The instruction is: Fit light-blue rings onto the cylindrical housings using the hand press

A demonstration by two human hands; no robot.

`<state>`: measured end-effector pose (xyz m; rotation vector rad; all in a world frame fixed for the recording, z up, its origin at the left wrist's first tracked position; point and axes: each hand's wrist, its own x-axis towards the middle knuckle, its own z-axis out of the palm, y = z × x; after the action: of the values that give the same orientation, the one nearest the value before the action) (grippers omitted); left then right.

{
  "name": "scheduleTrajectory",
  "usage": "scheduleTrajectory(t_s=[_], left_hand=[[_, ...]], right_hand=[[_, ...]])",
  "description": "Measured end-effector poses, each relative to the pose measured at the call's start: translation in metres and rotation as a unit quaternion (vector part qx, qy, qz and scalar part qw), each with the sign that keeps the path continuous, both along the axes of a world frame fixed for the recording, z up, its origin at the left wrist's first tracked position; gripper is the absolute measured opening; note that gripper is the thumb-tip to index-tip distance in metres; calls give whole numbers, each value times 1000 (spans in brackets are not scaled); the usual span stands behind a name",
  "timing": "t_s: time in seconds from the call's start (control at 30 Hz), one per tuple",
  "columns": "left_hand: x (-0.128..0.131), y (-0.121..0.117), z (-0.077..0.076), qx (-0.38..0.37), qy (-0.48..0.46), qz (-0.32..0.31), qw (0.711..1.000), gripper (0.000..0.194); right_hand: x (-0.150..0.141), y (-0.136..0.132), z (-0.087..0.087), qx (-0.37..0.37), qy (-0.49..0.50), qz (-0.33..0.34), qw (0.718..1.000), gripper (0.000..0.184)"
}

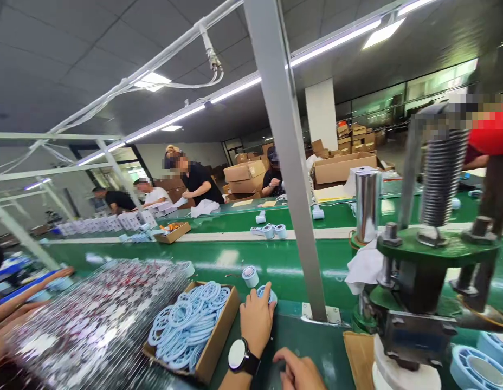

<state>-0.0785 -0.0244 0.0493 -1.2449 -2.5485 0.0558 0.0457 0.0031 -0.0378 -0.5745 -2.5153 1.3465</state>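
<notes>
My left hand, with a black wristwatch on it, reaches forward and closes on a small light-blue round part at the near edge of the green belt. My right hand sits low by the bottom edge, fingers curled; whatever is in it is hidden. A cardboard box full of light-blue rings lies just left of my left hand. Another small blue-and-white round part stands on the belt just beyond.
A shiny plastic bag of small parts fills the lower left. A grey metal post rises right of my hands. A green hand press with a spring stands at right. Several people work across the belt near cardboard boxes.
</notes>
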Motion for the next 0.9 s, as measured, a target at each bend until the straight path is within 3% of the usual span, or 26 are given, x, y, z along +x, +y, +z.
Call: scheduleTrajectory(t_s=[0.13, 0.37, 0.5, 0.6, 0.9], left_hand=[[9, -28, 0, 1, -17, 0, 1000, 50], [23, -66, 3, 6, -28, 16, 999, 52], [19, -75, -3, 17, 0, 41, 999, 54], [15, -79, -7, 35, 6, 57, 998, 44], [20, -94, -11, 31, -30, 17, 999, 40]], right_hand=[[17, -4, 2, 9, 38, 15, 999, 36], [31, -10, 22, -20, 54, -7, 998, 34], [32, -10, 23, -29, 66, -13, 997, 35], [32, -10, 22, -29, 68, -14, 997, 36], [31, -9, 13, -24, 65, 0, 998, 38]])
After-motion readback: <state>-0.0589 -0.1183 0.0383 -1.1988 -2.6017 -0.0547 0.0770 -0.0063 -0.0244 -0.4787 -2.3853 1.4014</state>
